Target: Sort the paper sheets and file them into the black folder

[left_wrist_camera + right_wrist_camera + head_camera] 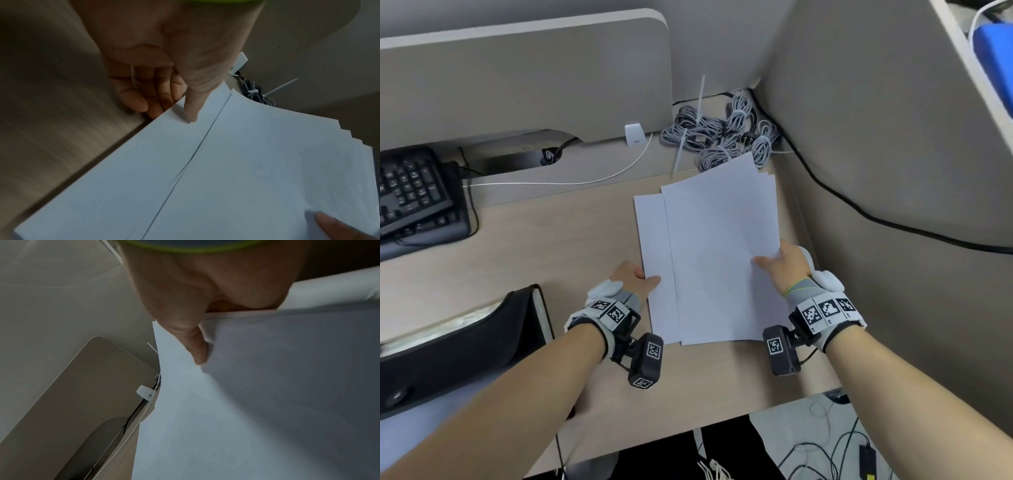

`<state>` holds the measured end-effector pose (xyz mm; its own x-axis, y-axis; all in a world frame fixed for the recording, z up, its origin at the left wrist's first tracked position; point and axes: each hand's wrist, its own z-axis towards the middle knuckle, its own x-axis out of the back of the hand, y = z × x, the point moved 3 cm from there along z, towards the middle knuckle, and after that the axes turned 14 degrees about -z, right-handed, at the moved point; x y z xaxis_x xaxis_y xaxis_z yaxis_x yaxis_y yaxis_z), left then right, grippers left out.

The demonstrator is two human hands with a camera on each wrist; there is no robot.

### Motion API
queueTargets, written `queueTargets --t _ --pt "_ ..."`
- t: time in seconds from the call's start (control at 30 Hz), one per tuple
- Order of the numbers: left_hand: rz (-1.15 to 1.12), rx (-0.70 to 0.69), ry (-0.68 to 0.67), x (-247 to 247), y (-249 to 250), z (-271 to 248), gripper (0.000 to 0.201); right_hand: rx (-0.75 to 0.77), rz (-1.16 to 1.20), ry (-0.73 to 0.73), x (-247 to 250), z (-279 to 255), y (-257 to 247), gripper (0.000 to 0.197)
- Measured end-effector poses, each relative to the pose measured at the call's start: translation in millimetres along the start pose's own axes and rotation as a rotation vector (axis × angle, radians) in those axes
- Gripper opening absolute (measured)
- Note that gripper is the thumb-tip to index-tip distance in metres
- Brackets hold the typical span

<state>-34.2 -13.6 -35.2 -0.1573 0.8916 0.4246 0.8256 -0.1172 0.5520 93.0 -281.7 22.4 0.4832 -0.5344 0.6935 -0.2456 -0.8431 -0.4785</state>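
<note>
- Head view: I have the paper sheets [709, 253] lifted over the surface [551, 246], fanned unevenly. My left hand [635, 279] pinches their left edge and my right hand [784, 265] pinches the right edge. The black folder [462, 346] lies well left of the sheets, nearer me; a keyboard [412, 195] sits far left, and coiled cables [726, 133] lie just beyond the sheets' far corners.
- Left wrist view: the thumb [191, 104] lies on top and the fingers [144, 95] curl beneath — one sheet is offset from the rest.
- Right wrist view: the thumb [195, 345] presses the top sheet, which bows.
- My judgement: they are light, floppy and slippery, so edge grips suit squaring them; the cables could snag the corners.
</note>
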Motion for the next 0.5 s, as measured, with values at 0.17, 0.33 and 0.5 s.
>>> queueTargets --t 0.17,0.33,0.5 --pt "-0.004 0.038 0.011 1.7 -6.2 3.2 0.024 0.011 0.013 -0.001 0.8 -1.9 -3.1 0.017" --pt "-0.191 0.027 0.069 8.1 -8.9 0.8 0.019 0.013 0.017 0.015 -3.5 0.1 -3.0 0.019" --pt "-0.239 0.013 0.096 12.0 1.4 -10.4 0.018 0.001 0.075 -0.016 -9.1 3.4 0.0 0.017"
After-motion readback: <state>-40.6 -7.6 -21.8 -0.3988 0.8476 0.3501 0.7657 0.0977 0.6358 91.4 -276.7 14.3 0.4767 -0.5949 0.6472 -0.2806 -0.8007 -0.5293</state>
